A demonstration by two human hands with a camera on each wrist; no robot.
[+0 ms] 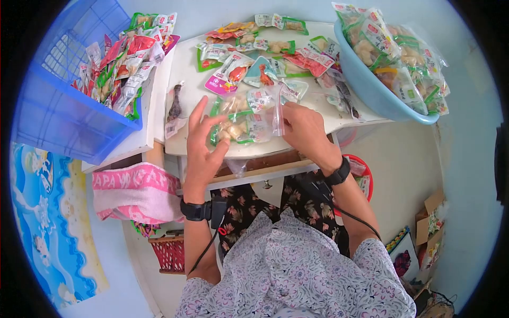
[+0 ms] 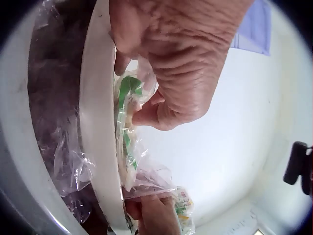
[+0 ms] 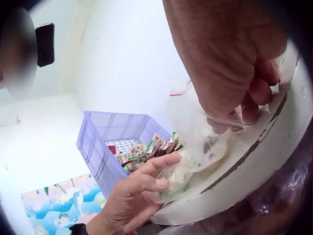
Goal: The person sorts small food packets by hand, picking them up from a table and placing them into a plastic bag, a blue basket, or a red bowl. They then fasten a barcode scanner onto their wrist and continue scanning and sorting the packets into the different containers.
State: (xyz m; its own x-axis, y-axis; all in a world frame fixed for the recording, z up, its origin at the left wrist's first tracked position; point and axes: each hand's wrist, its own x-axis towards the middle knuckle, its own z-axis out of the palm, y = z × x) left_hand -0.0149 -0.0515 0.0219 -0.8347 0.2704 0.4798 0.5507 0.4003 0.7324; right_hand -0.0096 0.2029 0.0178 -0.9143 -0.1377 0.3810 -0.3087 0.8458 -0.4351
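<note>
From the head view, the left hand rests with straight fingers against a clear bag of snack packets at the near edge of the white surface, while the right hand pinches the bag's open end. A blue basket stands left, a blue basin right.

At the left wrist, the fingers touch the bag, grip apart.

At the right wrist, curled fingers clamp the plastic.

Clear glossy plastic bag, crinkled, shiny foil-look snack packets, smooth matt white desk, blue moulded plastic basket, smooth blue plastic basin, pink terry cloth towel
</note>
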